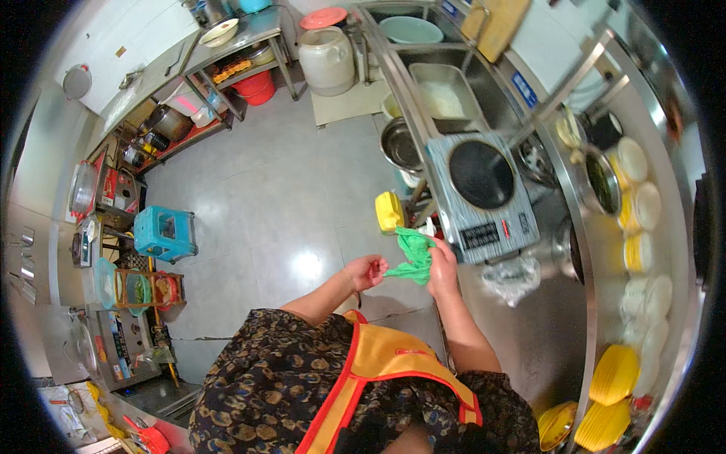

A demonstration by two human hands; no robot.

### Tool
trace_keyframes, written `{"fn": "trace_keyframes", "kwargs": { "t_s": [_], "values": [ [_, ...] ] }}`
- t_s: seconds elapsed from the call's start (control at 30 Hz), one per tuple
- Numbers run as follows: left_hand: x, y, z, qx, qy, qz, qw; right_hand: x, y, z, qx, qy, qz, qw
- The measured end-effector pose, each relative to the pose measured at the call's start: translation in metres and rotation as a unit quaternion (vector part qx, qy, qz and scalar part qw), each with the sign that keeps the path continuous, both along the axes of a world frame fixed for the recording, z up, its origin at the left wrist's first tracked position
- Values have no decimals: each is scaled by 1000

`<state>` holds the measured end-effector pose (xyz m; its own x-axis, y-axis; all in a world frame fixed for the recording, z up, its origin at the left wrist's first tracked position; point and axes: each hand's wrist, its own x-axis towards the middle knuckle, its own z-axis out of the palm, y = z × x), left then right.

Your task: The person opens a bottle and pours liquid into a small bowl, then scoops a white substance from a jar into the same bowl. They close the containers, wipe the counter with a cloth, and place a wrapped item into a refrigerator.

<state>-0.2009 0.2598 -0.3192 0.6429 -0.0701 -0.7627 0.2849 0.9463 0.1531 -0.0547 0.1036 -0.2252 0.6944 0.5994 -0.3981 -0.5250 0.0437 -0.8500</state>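
Note:
A green cloth (417, 255) is bunched up in front of my body, above the floor by the counter's edge. My right hand (443, 267) is closed around its right side. The cloth's lower left corner stretches to the curled fingertips of my left hand (367, 272), which pinch it. Just beyond the cloth, a yellow plastic jug (389, 211) stands low beside the counter. To the right of my right hand, an induction cooker (482, 196) with a round black plate and a lit red display sits on the steel counter (510, 340). A clear plastic bag (513, 278) lies near it.
Steel sinks (482, 74) hold a rectangular metal pan (445, 96) and a pale green basin (411, 29). A shelf at right carries yellow-labelled tubs (638, 207) and stacked yellow containers (615, 374). A blue plastic stool (164, 232) stands on the left floor. A white barrel (326, 62) stands ahead.

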Motion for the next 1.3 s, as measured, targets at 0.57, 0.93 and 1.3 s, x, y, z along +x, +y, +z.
{"fn": "trace_keyframes", "kwargs": {
  "t_s": [0.57,0.93,1.3],
  "values": [
    [97,373,90,-51,-143,124,981,91,368,27,68,174,86,979],
    [244,624,109,39,-25,170,984,271,585,36,147,173,94,969],
    [402,862,111,104,-62,230,966,410,721,55,152,147,49,976]
  ]
}}
